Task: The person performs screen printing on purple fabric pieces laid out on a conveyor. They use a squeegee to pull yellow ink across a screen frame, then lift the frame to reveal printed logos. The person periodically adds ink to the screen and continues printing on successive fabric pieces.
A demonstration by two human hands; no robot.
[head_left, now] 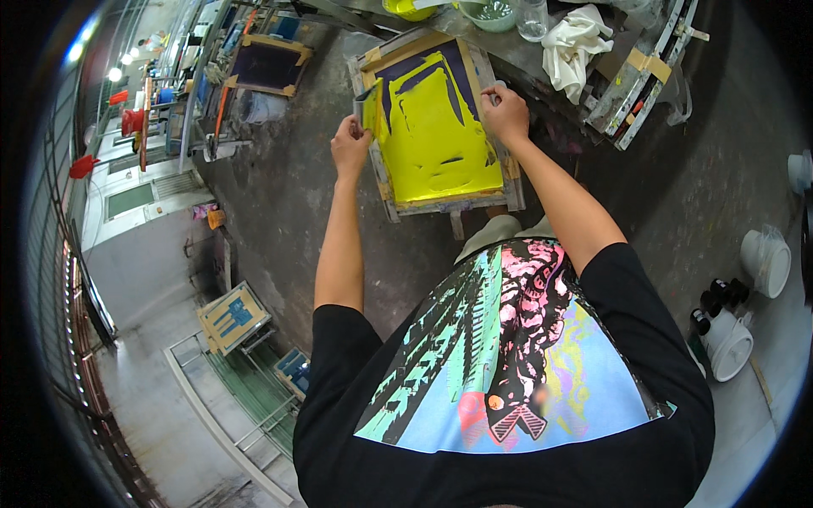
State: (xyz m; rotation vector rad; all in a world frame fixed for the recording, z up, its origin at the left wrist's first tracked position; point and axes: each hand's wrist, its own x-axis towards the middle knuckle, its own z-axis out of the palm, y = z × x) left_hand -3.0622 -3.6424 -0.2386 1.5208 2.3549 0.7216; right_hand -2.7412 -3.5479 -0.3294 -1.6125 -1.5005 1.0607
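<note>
A screen-printing frame (511,173) lies in front of me, its dark mesh mostly covered in thick yellow ink (436,140). Streaks and small gaps in the ink let the dark mesh show through. At the frame's left side, my left hand (350,148) is closed on a grey squeegee (367,110) smeared with yellow ink, tilted up at the edge of the mesh. My right hand (506,114) is closed at the frame's right rail, fingers curled and thumb bent in; its fingertips seem to grip the rail, though they are partly hidden.
Beyond the frame, a bench holds a yellow tub (410,8), a pale green bowl (491,14), a clear cup (533,20) and a crumpled white cloth (577,49). Another dark screen (269,67) stands at the far left. White buckets (730,345) are on the right.
</note>
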